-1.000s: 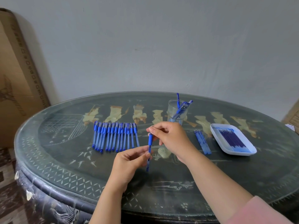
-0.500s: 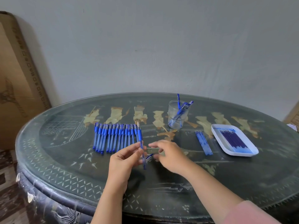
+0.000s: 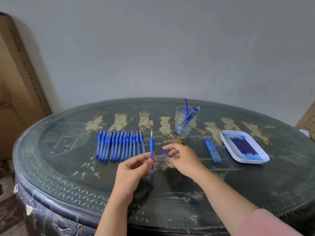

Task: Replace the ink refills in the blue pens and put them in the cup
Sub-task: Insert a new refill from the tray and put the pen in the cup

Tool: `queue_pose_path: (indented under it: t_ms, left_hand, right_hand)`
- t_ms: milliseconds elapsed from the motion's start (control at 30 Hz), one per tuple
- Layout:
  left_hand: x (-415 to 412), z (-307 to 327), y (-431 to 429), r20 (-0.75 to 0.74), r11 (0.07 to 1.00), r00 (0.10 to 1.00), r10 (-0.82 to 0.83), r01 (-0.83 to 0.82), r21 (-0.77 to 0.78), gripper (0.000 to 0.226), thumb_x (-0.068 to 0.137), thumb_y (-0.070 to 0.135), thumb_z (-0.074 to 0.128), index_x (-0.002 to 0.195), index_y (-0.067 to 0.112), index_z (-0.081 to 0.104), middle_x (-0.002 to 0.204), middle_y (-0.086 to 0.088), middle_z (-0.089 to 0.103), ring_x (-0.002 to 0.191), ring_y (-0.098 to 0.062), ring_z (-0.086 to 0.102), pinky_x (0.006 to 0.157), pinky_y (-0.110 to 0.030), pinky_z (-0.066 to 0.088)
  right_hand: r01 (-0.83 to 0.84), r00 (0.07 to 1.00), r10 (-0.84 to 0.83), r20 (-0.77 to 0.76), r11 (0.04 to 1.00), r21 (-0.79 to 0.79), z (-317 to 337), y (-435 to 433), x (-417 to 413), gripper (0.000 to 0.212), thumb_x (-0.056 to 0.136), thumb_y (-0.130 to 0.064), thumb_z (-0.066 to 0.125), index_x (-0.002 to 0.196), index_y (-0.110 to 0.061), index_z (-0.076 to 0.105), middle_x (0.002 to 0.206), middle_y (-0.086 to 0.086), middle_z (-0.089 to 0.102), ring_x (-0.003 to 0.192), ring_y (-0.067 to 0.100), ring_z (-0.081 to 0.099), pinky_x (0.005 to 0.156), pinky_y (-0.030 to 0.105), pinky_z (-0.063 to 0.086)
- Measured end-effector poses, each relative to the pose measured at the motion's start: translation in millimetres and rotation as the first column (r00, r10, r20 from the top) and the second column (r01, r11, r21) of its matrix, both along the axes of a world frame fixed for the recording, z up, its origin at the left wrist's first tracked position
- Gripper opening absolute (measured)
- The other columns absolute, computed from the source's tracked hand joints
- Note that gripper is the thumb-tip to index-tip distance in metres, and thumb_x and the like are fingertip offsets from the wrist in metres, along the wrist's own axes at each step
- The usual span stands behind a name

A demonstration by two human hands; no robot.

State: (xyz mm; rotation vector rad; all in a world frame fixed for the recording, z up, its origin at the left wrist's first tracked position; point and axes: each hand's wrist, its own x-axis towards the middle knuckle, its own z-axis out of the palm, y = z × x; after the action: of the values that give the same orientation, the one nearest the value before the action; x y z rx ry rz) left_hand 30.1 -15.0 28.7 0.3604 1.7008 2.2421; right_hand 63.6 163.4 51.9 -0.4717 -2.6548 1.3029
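Blue pen (image 3: 152,147) upright, tip up, pinched in left hand (image 3: 134,169) over near-centre table (image 3: 68,167); right hand (image 3: 183,159) just right of it, fingers curled on small blue piece (image 3: 163,153), blurred. Cup (image 3: 184,124) far, to the right.

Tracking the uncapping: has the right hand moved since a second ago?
Yes. The right hand, pinching a blue piece, pulled back from the cup toward the person.

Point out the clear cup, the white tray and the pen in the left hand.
clear cup (image 3: 179,120), head view, left glass wall.
white tray (image 3: 252,161), head view, near rim.
held pen (image 3: 151,144), head view, blue rubber grip.
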Motion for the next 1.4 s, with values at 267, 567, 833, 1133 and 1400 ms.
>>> queue_pose_path:
  t_ms: [267,567,833,1133,1400]
  left_hand:
    - [1,0,2,-0.027,0.997,0.998,-0.050,0.049,-0.059,0.023,0.083,-0.003,0.068,0.100,0.011,0.075,0.093,-0.008,0.077,0.081,-0.016,0.071,0.070,-0.026,0.059]
    - [1,-2,2,-0.043,0.995,0.997,-0.067,0.064,-0.081,0.024,0.082,-0.003,0.069,0.100,0.012,0.075,0.094,-0.007,0.077,0.083,-0.015,0.071,0.073,-0.027,0.058]
    - [0,-2,2,-0.051,0.995,0.997,-0.052,0.048,-0.090,0.023,0.084,-0.001,0.068,0.102,0.012,0.075,0.094,-0.008,0.076,0.082,-0.015,0.070,0.075,-0.031,0.060]
    - [1,-2,4,-0.049,0.988,0.998,-0.025,0.017,-0.155,0.023,0.085,0.002,0.068,0.104,0.014,0.074,0.094,-0.002,0.077,0.090,-0.019,0.072,0.080,-0.037,0.059]
    - [2,-1,3,-0.024,0.992,1.000,-0.010,0.007,-0.122,0.023,0.085,0.001,0.068,0.102,0.015,0.074,0.093,-0.002,0.077,0.087,-0.017,0.073,0.072,-0.028,0.060]
  right_hand:
    - [-0.077,0.967,-0.136,-0.214,0.646,-0.760,47,-2,-2,0.013,0.086,-0.004,0.070,0.098,-0.005,0.067,0.087,0.008,0.074,0.087,0.024,0.072,0.083,0.037,0.057]
    - [-0.110,0.949,-0.046,-0.313,0.879,-0.463,54,-18,-4,0.014,0.090,-0.013,0.068,0.101,-0.020,0.073,0.095,-0.001,0.076,0.091,0.009,0.071,0.087,0.025,0.054]
    - [-0.065,0.984,0.017,-0.179,0.963,-0.263,46,-20,-2,0.008,0.092,-0.027,0.066,0.093,-0.022,0.071,0.088,-0.005,0.073,0.087,0.008,0.069,0.086,0.026,0.054]
    - [0.003,0.977,0.002,-0.215,1.000,0.023,38,-27,-5,0.014,0.094,-0.027,0.062,0.090,-0.014,0.064,0.089,-0.001,0.065,0.084,0.013,0.061,0.072,0.021,0.047]
    - [-0.012,0.976,0.028,-0.215,0.997,0.078,40,-31,-4,0.015,0.094,-0.025,0.063,0.081,-0.019,0.056,0.087,-0.001,0.063,0.081,0.013,0.059,0.072,0.022,0.047]
